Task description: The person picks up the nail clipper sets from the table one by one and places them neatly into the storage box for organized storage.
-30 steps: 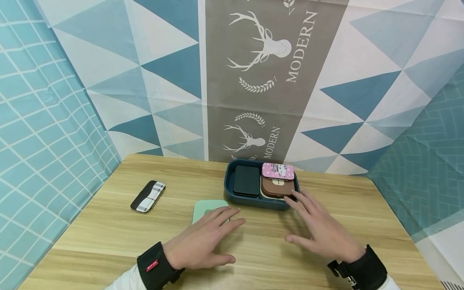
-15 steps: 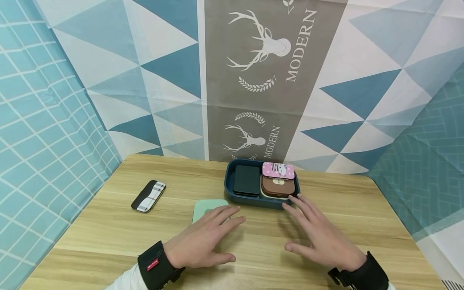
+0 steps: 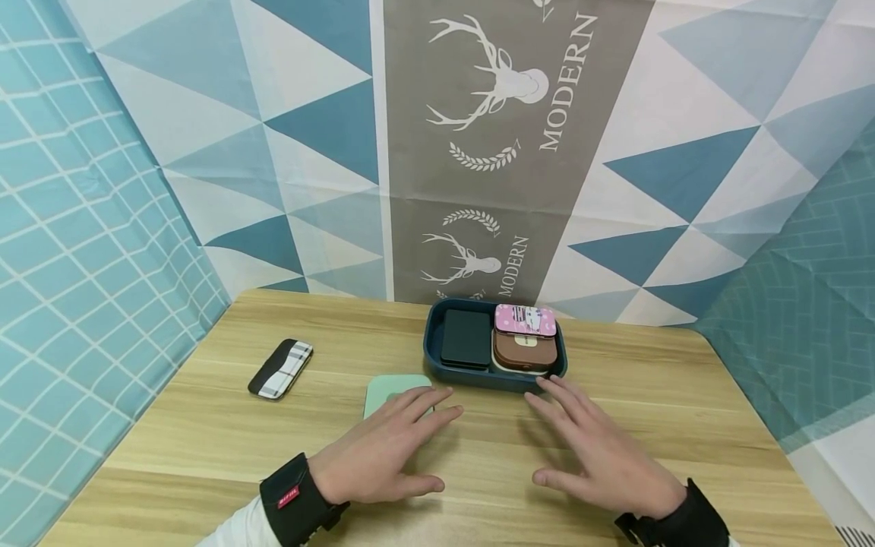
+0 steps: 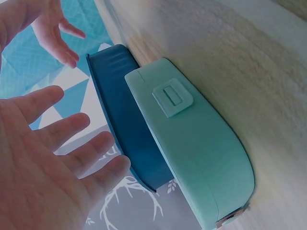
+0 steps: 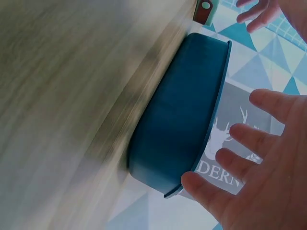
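Note:
My left hand (image 3: pixel 386 448) holds nothing; its fingers stretch out over the front of a mint-green case (image 3: pixel 395 384). In the left wrist view that case (image 4: pixel 192 139) shows a square raised clasp on its side. My right hand (image 3: pixel 601 448), also holding nothing, has its fingers spread just in front of the dark blue tray (image 3: pixel 506 379). Inside the tray lie a flat black case (image 3: pixel 466 339) on the left and a brown case (image 3: pixel 525 352) on the right. A pink tin with a cartoon picture (image 3: pixel 525 320) rests on top of the brown one.
A black case with a white plaid panel (image 3: pixel 281 370) lies at the left of the wooden table (image 3: pixel 492 501). Behind the table hangs a patterned cloth (image 3: pixel 465 175) with deer heads and triangles. A blue gridded sheet (image 3: pixel 75 228) covers the left side.
My right hand has drawn back slightly from the tray's front right corner, toward me and a little left. My left hand and the cases stay where they were.

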The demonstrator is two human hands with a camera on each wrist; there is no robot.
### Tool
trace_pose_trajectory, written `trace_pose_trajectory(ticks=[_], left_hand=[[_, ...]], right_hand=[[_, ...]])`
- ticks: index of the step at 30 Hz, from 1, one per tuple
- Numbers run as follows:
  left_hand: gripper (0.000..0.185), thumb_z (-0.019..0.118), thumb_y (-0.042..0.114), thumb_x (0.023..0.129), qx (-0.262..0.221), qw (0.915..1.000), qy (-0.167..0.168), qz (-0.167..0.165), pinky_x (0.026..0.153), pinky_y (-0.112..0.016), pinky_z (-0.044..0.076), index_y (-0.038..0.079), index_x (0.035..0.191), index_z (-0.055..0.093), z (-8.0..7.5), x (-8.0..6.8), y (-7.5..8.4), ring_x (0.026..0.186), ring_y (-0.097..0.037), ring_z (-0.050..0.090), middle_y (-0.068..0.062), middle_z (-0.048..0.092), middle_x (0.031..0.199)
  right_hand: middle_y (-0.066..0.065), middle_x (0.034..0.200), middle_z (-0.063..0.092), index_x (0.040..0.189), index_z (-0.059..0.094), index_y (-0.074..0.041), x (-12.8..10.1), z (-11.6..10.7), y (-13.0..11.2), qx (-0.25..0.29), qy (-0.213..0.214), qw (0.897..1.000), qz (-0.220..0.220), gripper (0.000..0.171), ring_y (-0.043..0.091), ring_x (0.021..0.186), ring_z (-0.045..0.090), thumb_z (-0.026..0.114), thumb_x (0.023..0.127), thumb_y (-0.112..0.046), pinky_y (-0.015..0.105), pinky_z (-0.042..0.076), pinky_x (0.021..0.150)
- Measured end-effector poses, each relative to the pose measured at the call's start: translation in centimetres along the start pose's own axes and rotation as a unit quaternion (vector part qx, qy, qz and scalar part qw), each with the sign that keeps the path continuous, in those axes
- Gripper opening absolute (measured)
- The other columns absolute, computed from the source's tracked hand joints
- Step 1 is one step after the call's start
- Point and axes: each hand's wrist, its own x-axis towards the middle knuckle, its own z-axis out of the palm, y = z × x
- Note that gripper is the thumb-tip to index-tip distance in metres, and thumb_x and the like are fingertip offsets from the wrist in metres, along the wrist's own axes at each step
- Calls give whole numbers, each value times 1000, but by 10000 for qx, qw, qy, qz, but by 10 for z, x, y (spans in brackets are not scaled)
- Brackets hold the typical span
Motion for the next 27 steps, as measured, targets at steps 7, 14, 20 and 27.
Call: trace_pose_trajectory(ticks=[7, 14, 20, 27], left_hand=[[91, 78, 59, 92, 12, 10000, 0, -33, 121, -56, 36, 32, 167, 33, 0, 0, -1, 154, -28, 33, 2, 29, 172], [92, 79, 59, 91, 43, 10000, 38, -75, 122, -53, 35, 33, 167, 34, -2, 0, -3, 154, -26, 33, 3, 30, 172], [90, 79, 58, 92, -24, 9998, 52, -177, 121, -54, 35, 33, 166, 35, -6, -1, -5, 154, -25, 33, 3, 29, 172], [86, 79, 57, 92, -76, 9990, 108, -429, 120, -54, 37, 32, 164, 39, -11, -7, -11, 153, -24, 33, 3, 31, 170]], right_hand=[[4, 172, 28, 165, 40, -22, 0, 1, -3, 106, -58, 9999, -44, 94, 35, 153, 35, 81, 89, -59, 61, 47, 110], [6, 169, 35, 167, 35, -31, 0, 6, -2, 139, -110, 9998, -64, 95, 34, 153, 34, 80, 89, -61, 60, 44, 112], [7, 165, 40, 167, 35, -32, -2, 9, -1, -5, -70, 9999, -83, 93, 35, 150, 40, 78, 90, -62, 59, 45, 112], [6, 163, 43, 164, 42, -29, -2, 9, 2, -23, -174, 9998, 57, 88, 33, 147, 44, 76, 91, -64, 57, 47, 111]])
